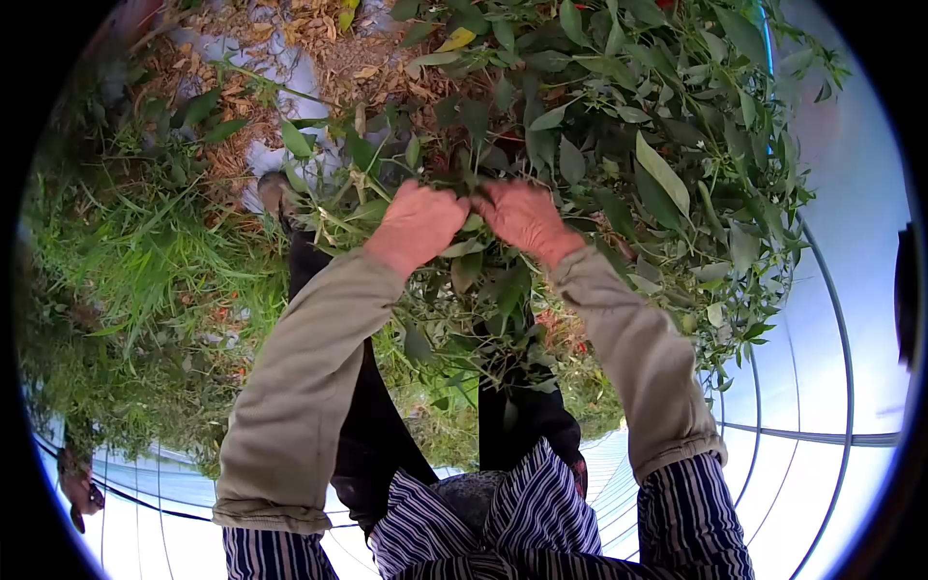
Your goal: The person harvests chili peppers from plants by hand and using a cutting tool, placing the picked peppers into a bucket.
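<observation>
Both hands are close together among the leafy green plants (667, 184), near the top middle of the head view. My left hand (418, 222) has its fingers curled in at the stems, and what they hold is hidden. Almost touching it, my right hand (527, 217) is closed in the foliage too, its fingers slightly blurred, with their contents too small to make out. A bunch of leafy stems (474, 300) hangs below the two hands, in front of my dark trousers.
Grass (164, 251) grows at the left. Dry leaves (387, 48) and pale ground sheeting (290, 72) lie at the top. Curved frame tubes (843, 338) stand at the right. A partly visible hand (79, 483), apparently another person's, shows at the lower left.
</observation>
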Motion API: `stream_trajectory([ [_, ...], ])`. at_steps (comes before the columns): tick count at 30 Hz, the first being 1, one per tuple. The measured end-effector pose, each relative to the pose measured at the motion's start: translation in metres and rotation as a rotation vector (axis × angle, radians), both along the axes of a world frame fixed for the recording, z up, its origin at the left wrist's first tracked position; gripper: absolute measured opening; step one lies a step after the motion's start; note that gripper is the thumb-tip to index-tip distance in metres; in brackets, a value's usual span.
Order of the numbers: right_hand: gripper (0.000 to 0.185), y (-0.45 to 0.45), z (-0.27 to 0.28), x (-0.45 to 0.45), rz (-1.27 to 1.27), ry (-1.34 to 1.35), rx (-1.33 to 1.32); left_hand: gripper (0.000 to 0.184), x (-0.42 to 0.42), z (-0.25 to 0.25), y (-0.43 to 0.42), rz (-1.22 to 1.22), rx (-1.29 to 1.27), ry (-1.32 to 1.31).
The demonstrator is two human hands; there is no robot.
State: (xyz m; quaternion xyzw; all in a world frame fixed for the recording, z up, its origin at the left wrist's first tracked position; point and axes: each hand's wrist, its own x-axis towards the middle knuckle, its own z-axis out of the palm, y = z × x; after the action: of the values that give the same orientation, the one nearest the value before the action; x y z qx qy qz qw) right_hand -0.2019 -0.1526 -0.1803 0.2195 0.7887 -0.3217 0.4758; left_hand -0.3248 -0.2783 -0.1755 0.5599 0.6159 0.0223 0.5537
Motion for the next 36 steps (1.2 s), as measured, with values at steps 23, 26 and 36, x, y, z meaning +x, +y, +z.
stream_trajectory([
  [23,0.043,-0.148,0.021,0.107,-1.326,0.281,-0.383,0.048,0.122,-0.051,0.072,0.157,-0.478,-0.182],
  [26,0.029,-0.122,0.037,0.105,-0.327,0.293,-0.134,0.046,0.136,-0.041,0.038,0.208,-0.461,-0.213],
  [36,0.015,0.021,0.047,0.063,-0.881,0.138,-0.237,0.037,0.150,-0.035,0.036,0.168,-0.384,-0.171],
])
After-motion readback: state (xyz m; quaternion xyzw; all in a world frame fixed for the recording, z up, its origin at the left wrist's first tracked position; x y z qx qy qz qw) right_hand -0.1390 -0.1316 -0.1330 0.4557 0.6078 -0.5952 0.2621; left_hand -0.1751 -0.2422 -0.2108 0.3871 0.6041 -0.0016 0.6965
